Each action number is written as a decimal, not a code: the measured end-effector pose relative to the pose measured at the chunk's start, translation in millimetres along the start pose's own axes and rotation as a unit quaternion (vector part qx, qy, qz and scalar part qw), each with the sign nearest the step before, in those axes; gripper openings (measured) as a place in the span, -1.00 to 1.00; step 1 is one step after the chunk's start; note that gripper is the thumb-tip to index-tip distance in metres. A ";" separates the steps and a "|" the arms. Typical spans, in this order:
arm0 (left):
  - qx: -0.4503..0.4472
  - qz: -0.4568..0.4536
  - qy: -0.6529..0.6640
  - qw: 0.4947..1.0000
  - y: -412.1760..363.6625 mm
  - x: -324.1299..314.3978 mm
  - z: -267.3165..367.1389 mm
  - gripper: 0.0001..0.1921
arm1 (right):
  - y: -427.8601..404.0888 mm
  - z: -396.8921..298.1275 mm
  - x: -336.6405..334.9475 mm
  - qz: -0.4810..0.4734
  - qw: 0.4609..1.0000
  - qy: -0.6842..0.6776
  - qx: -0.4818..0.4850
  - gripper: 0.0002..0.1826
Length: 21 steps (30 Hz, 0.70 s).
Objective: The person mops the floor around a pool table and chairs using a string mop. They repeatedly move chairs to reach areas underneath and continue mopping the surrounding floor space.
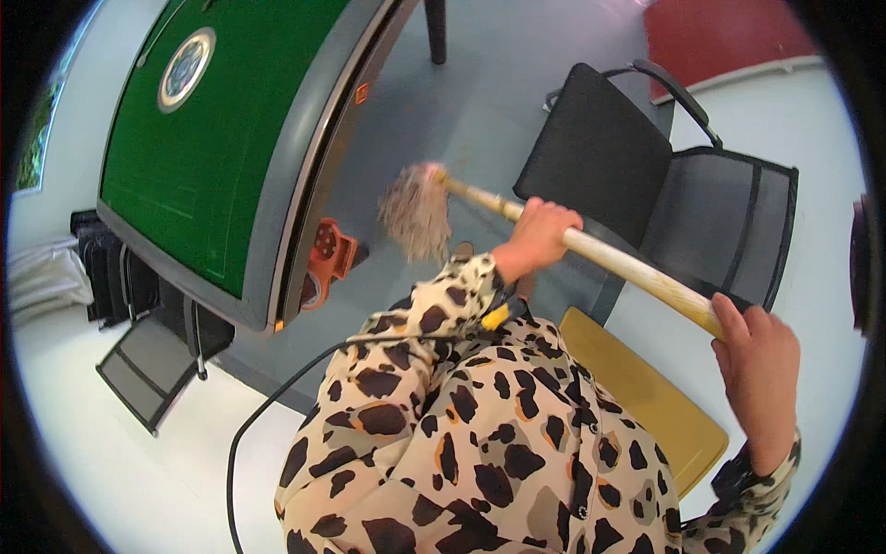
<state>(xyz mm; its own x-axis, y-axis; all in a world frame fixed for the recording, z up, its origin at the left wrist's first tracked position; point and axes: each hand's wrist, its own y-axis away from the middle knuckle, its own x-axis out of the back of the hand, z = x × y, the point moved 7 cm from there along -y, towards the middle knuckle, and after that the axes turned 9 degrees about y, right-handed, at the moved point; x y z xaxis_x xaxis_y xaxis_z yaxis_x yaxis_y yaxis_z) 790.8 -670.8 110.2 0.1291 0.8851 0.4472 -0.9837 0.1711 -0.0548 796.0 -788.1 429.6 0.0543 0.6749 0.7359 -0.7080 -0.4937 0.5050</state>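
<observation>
A string mop with a long pale wooden handle [626, 266] slants across the view from lower right to upper left. My left hand [540, 234] wraps around the middle of that handle. Near its upper end, my right hand [760, 367] grips the same handle. The greyish mop head [417, 211] hangs in loose strands over the grey floor [484, 118], between the green-topped table and a black chair. Slight blur covers the head, and I cannot tell whether its strands touch the floor.
A mahjong-style table [284, 159] stands left, an orange holder [329, 256] jutting from its side. A black mesh chair [602, 138] is at right, another [156, 360] at lower left. A yellow panel [644, 401] lies beside me. A black cable [266, 408] loops past my left arm.
</observation>
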 end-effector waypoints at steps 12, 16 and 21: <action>-0.004 -0.027 -0.072 0.997 -26.4 -33.2 -70.9 -0.82 | 7.9 -140.3 -85.1 0.001 0.998 0.064 -0.020 -0.56; -0.046 -0.035 -0.105 0.993 48.0 -68.9 -40.1 -0.84 | 86.8 -161.9 -111.0 -0.061 0.996 -0.058 -0.029 -0.52; -0.096 -0.206 -0.185 0.956 176.7 -141.4 7.8 -0.82 | 221.9 -189.3 -166.2 -0.146 0.946 -0.284 -0.059 -0.43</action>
<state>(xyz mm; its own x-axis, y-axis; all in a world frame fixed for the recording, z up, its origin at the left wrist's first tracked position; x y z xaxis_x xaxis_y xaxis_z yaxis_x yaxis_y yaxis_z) 597.8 -769.1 44.2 0.4118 0.5182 0.7496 -0.8135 0.5798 0.0461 496.6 -905.9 333.9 0.6060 0.3526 0.7131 -0.6760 -0.2442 0.6952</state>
